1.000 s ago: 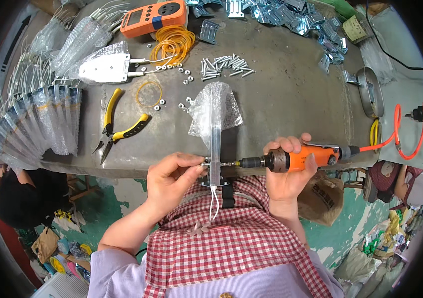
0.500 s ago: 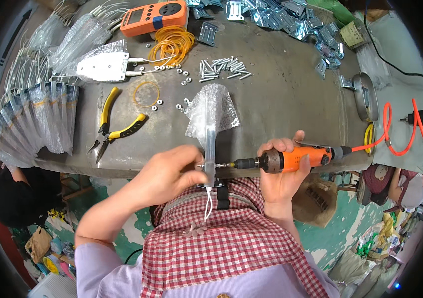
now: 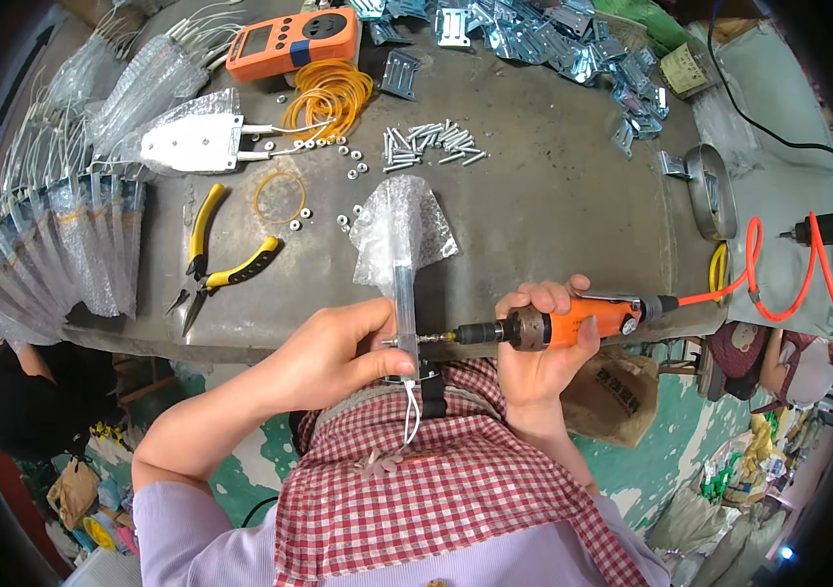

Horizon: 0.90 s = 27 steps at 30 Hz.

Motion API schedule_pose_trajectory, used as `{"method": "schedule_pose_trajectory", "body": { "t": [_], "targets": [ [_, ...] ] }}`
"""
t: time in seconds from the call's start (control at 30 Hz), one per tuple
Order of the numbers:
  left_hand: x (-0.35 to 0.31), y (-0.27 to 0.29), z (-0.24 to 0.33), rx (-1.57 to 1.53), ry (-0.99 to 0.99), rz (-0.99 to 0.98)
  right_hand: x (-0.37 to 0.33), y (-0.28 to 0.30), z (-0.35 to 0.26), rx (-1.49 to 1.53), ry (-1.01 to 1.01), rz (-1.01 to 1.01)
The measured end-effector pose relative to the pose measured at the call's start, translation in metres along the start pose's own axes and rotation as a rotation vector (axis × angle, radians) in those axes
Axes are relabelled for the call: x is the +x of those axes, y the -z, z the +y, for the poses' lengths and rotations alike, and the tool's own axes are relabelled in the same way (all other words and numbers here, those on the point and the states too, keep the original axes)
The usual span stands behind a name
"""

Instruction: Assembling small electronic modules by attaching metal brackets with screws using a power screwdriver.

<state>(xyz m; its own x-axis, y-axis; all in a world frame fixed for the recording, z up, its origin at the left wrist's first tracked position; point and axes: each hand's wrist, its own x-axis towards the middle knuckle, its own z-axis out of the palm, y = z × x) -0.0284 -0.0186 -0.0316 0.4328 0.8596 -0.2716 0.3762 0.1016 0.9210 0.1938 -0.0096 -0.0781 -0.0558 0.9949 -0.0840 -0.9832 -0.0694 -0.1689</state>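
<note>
My left hand (image 3: 343,354) is closed around the near end of a flat silvery part (image 3: 405,298), held on edge at the table's front edge. Bubble wrap (image 3: 431,230) covers its far end, and white wires (image 3: 411,416) hang from the near end. A screw shank seems to stick out beside my left fingers. In my right hand (image 3: 534,372) lies an orange power screwdriver (image 3: 573,323), fingers wrapped round its body. Its bit points left and meets the part's right side; the exact contact is too small to tell.
Pliers (image 3: 206,259), a rubber band (image 3: 279,198), small white washers (image 3: 353,174) and loose screws (image 3: 431,142) lie on the metal table (image 3: 554,205). Behind are an orange meter (image 3: 291,44) and metal brackets (image 3: 534,39). Wrapped parts (image 3: 64,249) fan out left. A red hose (image 3: 754,274) trails right.
The view has shifted slightly, so the table things sit a little farther left. Both hands keep their grips; the screwdriver bit stays at the part's right side.
</note>
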Motion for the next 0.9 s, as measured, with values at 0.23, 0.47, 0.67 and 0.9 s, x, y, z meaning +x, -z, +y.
{"method": "schedule_pose_trajectory", "body": {
  "t": [0.23, 0.47, 0.67, 0.9],
  "targets": [
    [-0.001, 0.000, -0.002, -0.030, 0.026, 0.007, 0.000, -0.004, 0.003, 0.008, -0.010, 0.036],
    [-0.001, -0.004, -0.001, -0.104, 0.036, 0.017, 0.001, -0.001, 0.002, 0.022, -0.003, -0.005],
    [-0.006, -0.006, 0.021, 0.029, 0.231, 0.208, 0.014, -0.018, -0.008, -0.119, -0.063, 0.110],
    [0.004, 0.009, 0.009, -0.079, 0.104, 0.728, 0.091, 0.005, -0.121, -0.897, 0.337, 0.182]
  ]
}}
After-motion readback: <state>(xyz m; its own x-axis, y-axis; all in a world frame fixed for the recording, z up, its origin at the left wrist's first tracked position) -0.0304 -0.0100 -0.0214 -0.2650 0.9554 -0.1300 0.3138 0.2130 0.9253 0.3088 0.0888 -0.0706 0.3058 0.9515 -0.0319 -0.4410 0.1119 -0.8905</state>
